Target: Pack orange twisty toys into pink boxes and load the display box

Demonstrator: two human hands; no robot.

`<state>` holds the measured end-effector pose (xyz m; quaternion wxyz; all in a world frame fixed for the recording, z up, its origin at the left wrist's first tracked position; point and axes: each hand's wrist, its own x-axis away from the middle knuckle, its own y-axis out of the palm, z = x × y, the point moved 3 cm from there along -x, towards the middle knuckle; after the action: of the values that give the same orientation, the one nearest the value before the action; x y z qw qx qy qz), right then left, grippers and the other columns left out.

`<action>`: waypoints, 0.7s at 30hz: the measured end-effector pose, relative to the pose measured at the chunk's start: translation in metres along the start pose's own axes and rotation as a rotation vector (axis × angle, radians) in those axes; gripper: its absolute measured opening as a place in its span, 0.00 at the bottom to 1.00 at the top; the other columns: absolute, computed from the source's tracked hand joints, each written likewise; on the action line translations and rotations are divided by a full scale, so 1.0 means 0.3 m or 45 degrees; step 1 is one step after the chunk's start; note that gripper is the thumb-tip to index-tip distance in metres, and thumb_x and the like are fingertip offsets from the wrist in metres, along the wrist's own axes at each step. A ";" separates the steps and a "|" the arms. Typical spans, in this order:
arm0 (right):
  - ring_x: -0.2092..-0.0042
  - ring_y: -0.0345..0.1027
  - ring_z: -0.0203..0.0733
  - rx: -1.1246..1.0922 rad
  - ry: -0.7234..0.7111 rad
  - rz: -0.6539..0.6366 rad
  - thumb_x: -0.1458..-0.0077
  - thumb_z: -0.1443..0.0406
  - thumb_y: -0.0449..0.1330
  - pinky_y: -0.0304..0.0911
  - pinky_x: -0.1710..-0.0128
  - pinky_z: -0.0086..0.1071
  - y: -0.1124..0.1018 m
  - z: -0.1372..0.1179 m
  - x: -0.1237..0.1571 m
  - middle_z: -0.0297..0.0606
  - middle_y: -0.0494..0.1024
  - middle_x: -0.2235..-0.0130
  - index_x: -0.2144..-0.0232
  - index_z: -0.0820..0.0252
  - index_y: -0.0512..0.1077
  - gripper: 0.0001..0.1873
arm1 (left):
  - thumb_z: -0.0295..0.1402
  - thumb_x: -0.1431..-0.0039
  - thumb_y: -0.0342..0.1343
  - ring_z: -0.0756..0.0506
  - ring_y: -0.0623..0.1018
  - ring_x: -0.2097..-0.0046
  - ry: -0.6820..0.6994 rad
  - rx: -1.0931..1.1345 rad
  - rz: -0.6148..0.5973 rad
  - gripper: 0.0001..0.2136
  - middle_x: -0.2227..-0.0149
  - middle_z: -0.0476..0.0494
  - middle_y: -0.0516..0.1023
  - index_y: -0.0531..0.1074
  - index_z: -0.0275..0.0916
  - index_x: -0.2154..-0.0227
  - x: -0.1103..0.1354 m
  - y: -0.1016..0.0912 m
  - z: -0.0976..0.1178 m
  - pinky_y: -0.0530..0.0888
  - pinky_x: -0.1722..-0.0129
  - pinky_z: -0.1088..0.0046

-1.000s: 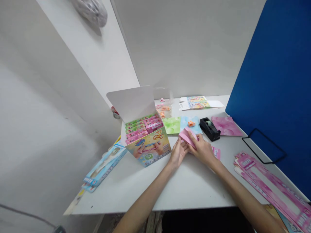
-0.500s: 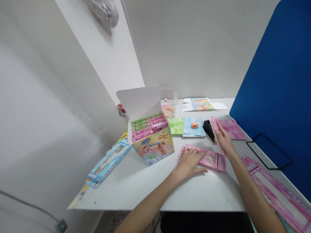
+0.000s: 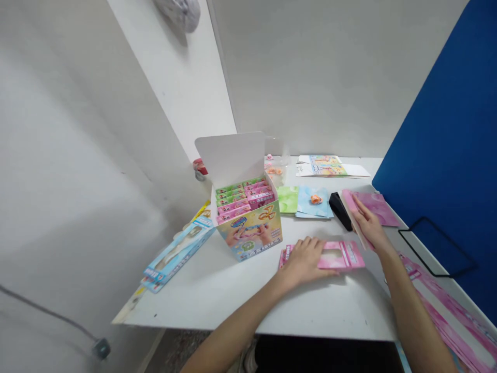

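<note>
Pink card (image 3: 341, 256): lies flat on the table (image 3: 240, 295), long side going left to right.
Left hand (image 3: 306, 261): on top of the card, so it is the nearer hand.
Left fingers (image 3: 310, 243): open and spread, pressing down.
Right hand (image 3: 368, 225): off to the right, just beside the black tape holder (image 3: 339, 211).
Right fingers (image 3: 359, 206): closed on a second pink card (image 3: 351, 220), held up and tilted.
Behind: box of pink and green packs (image 3: 244, 199), blue paper (image 3: 312, 204), orange toy (image 3: 316, 199).
</note>
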<state>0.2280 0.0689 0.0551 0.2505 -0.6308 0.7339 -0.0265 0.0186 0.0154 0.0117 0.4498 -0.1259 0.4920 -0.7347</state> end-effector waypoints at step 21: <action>0.38 0.59 0.52 0.311 -0.250 -0.530 0.40 0.51 0.55 0.58 0.41 0.47 -0.035 -0.131 0.088 0.40 0.67 0.39 0.35 0.47 0.58 0.32 | 0.37 0.61 0.71 0.40 0.74 0.55 -0.365 1.074 0.388 0.25 0.55 0.43 0.78 0.77 0.43 0.55 -0.021 -0.186 -0.080 0.69 0.54 0.70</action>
<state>0.2198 0.0310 0.0844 0.3841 -0.7328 0.5519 -0.1044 -0.0229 0.0410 0.0484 0.6278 0.0412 0.0963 -0.7713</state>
